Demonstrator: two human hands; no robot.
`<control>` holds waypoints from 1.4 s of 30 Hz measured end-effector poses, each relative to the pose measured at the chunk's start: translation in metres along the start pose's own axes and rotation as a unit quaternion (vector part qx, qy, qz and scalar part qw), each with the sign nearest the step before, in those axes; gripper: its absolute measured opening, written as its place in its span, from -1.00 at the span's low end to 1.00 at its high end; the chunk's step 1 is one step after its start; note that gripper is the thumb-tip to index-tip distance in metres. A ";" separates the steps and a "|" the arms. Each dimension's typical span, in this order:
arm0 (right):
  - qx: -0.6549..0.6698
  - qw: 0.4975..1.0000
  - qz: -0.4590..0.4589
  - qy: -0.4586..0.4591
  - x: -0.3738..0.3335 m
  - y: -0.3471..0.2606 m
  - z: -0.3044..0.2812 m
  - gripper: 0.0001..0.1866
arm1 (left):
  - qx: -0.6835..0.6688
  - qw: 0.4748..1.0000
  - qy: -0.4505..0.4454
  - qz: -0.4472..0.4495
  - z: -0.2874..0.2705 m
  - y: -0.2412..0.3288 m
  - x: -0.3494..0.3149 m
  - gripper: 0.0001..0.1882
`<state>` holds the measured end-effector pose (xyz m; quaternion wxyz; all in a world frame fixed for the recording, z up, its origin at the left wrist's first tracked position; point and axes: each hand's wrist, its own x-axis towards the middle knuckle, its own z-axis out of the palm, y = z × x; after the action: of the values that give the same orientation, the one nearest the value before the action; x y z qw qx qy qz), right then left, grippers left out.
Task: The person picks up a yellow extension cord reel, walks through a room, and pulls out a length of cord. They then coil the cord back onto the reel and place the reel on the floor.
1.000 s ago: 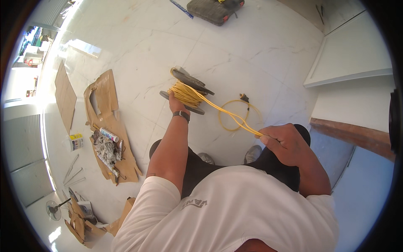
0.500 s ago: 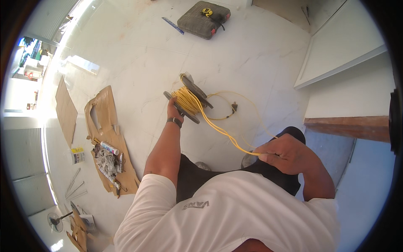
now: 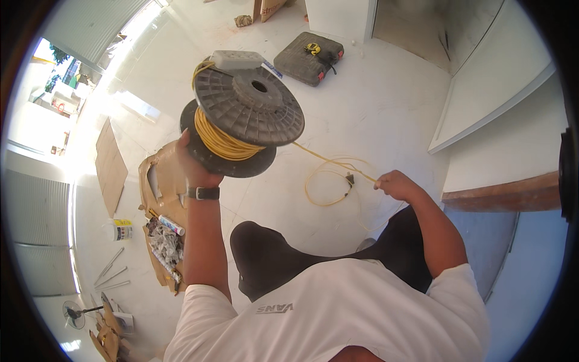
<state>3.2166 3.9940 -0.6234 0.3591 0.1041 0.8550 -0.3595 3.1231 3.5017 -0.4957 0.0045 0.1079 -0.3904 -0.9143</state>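
My left hand (image 3: 201,161) grips a large black plastic cable reel (image 3: 274,114) by its lower flange and holds it up, tilted, off the floor. Yellow cable (image 3: 224,140) is wound around the reel's core. A white socket block (image 3: 237,59) sits at the upper flange's rim. From the reel the cable runs right to my right hand (image 3: 395,184), whose fingers are closed on it. Beyond that hand, a loose loop of cable with a dark plug (image 3: 350,179) lies on the floor.
A dark tool case (image 3: 304,60) with a yellow tape measure on it lies far ahead. Left are flattened cardboard (image 3: 172,181), a sealant tube (image 3: 172,225), a tub (image 3: 120,230) and metal strips. A fan (image 3: 73,314) stands lower left. A wooden-edged panel (image 3: 503,192) borders the right.
My left hand has raised the reel toward me and left, turning its flange upward. My right hand has moved up, with the cable now stretched straighter between both hands.
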 end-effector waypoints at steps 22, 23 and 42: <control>-0.006 0.971 -0.235 -0.039 -0.020 -0.144 0.117 -0.71 | 0.209 0.973 0.094 0.028 -0.002 -0.082 -0.037 -0.18; 0.053 0.973 -0.196 -0.110 -0.003 -0.127 0.128 -0.68 | 0.187 0.980 0.072 0.005 -0.001 -0.075 -0.045 -0.24; -0.269 0.923 -0.272 0.044 -0.048 -0.201 -0.024 -0.72 | 0.579 0.815 -0.023 -0.018 0.037 -0.081 -0.082 0.01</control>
<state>3.1509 3.8700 -0.4702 0.2241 -0.2173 0.9298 -0.1949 3.2018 3.5917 -0.5128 -0.0846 0.0762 -0.8455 -0.5217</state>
